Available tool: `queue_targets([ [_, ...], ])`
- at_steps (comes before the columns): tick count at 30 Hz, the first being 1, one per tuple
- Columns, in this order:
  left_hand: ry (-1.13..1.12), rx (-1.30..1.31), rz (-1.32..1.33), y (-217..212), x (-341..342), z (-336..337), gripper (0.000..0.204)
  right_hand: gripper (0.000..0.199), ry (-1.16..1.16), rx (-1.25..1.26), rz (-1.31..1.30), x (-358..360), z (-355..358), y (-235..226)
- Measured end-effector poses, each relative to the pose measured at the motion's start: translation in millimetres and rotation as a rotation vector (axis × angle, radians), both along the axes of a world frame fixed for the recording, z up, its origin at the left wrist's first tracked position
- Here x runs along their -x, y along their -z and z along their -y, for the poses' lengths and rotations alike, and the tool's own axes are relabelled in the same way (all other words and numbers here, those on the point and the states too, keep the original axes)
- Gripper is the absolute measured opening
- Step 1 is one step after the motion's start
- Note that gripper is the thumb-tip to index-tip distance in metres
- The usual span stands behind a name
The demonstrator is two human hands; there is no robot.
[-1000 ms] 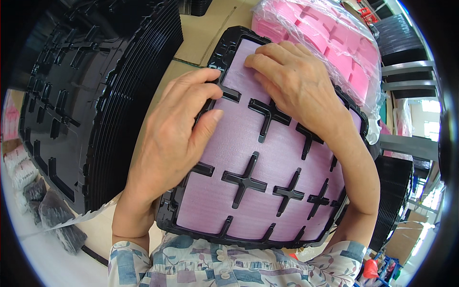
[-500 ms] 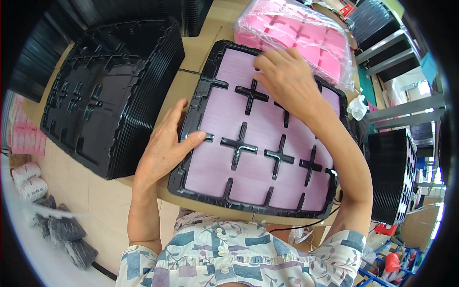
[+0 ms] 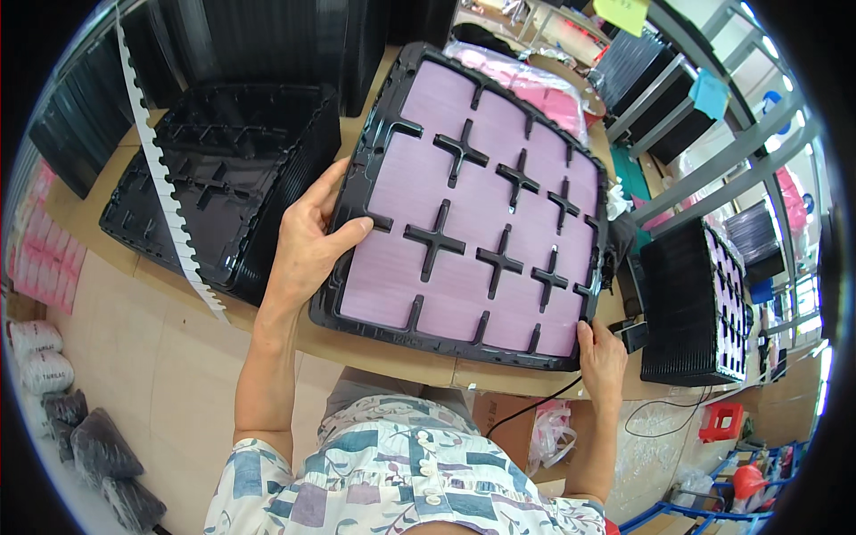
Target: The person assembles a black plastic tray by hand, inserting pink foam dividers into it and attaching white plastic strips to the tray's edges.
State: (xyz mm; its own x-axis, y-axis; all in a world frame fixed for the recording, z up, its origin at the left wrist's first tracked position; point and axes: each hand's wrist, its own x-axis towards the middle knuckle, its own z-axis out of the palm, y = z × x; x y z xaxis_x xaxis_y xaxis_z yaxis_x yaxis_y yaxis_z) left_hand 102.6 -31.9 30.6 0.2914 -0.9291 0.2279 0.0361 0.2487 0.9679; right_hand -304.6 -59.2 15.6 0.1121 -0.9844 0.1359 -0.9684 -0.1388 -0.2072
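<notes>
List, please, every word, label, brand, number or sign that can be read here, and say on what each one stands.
I leave the wording uncopied; print shows here:
White packs, far left: small dark lettering.
Tray, near rim: small raised characters.
Yellow sheet, top: dark marks, too small to read.
Brown box, lower middle: dark print, too small to read.

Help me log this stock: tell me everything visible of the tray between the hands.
The black tray looks like glossy moulded plastic, roughly rectangular with rounded corners and a raised rim. Six full cross-shaped ribs stand in two rows, with partial ribs along the edges; a smooth lilac lining fills the spaces between. It faces up, right of a stack of black trays. The left hand's grip holds its left side, the right hand's grip its near right corner. Whether its underside touches the table is hidden.
</notes>
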Motion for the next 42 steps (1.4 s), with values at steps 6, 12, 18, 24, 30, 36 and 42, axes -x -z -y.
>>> queue_targets([
  [6, 0.027, 0.239, 0.087, -18, 3, -35, 0.08, 0.028, -0.049, 0.259, 0.168, 6, -22, -1],
  [12, 0.157, 0.39, 0.015, -20, 26, -35, 0.092, 0.025, -0.044, 0.414, 0.307, 28, -47, -4],
  [18, 0.408, 0.123, -0.359, -41, 90, 11, 0.057, 0.023, 0.16, 0.464, 0.226, 88, -52, -70],
  [24, 0.662, -0.119, -0.663, -56, 221, 84, 0.021, 0.037, 0.296, 0.909, -0.118, 116, -89, -110],
  [30, 0.842, -0.143, -0.739, -35, 325, 123, 0.023, 0.051, -0.194, 0.833, -0.137, 53, -66, -78],
  [36, 0.818, -0.2, -0.796, -31, 422, 124, 0.018, 0.047, -0.064, 0.895, -0.111, 101, -28, -54],
  [42, 1.088, -0.258, -0.701, -28, 415, 138, 0.035, 0.031, -0.106, 0.896, -0.064, 133, -15, -73],
])
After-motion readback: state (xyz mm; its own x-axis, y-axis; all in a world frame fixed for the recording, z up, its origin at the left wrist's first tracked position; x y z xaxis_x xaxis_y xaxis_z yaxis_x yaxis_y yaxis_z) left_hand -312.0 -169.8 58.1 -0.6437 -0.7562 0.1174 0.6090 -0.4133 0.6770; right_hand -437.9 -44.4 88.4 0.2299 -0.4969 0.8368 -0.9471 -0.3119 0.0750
